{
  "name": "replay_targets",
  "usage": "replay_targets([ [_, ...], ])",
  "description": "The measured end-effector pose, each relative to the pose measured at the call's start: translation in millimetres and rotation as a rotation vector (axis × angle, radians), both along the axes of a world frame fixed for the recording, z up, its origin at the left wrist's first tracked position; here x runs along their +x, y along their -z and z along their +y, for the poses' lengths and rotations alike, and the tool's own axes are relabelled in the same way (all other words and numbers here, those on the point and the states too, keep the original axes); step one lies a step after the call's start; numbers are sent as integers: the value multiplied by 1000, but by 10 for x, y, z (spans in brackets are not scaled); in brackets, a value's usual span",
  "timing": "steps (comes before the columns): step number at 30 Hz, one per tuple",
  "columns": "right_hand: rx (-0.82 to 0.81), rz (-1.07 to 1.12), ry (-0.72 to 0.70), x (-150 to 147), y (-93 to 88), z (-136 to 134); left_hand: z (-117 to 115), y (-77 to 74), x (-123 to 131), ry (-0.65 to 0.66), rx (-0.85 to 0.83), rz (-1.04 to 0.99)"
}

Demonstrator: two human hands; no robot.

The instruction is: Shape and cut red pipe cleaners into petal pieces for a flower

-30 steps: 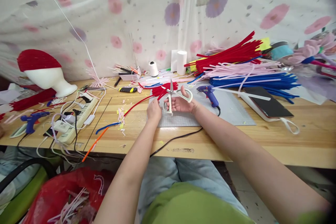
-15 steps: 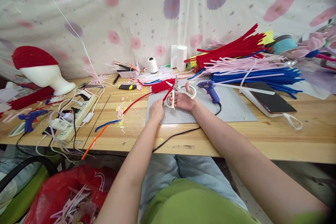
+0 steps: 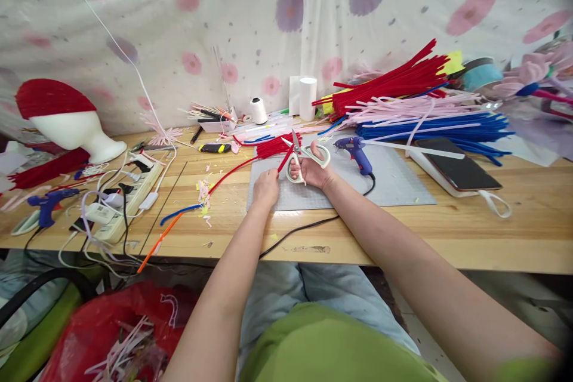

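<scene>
Over the grey cutting mat [image 3: 389,188], my left hand [image 3: 266,189] is closed on a red pipe cleaner [image 3: 285,158], whose free end slants up toward the scissors. My right hand [image 3: 316,171] has its fingers and thumb in the white handles of a pair of scissors [image 3: 321,156]. The blades stand apart, pointing away from me, beside or around the red stem; which of these I cannot tell. Behind the blades lie cut red pipe cleaners [image 3: 266,147]. A blue glue gun [image 3: 358,154] rests on the mat to the right of my right hand.
Bundles of red [image 3: 398,80], pink [image 3: 394,108] and blue pipe cleaners [image 3: 439,129] lie at the back right, near a black tablet or phone [image 3: 459,164]. At left are a power strip [image 3: 134,200] with cables and a white foam head [image 3: 67,128]. A red bag [image 3: 85,322] sits below.
The scissors and my right hand have shifted slightly left, toward the red pipe cleaner, and the handles have turned a little. My left hand keeps its hold. The whole view has drifted slightly.
</scene>
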State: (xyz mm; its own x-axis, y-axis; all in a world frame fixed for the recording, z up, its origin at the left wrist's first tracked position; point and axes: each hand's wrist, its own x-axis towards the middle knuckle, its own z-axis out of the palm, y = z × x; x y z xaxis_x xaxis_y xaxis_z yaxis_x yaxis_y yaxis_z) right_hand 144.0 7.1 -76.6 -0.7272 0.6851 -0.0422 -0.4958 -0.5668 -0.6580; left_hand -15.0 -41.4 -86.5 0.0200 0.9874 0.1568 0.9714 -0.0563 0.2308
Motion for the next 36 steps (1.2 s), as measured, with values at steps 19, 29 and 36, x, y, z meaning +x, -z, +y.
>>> replay_targets([
  [19,141,44,306,179,-25,24,334,-246,-225,-155,230,58],
  [29,147,-62,364,210,-22,39,784,-271,-491,-182,3,144],
  [36,430,-676,548,254,10,107,506,-149,-849,-247,51,149],
])
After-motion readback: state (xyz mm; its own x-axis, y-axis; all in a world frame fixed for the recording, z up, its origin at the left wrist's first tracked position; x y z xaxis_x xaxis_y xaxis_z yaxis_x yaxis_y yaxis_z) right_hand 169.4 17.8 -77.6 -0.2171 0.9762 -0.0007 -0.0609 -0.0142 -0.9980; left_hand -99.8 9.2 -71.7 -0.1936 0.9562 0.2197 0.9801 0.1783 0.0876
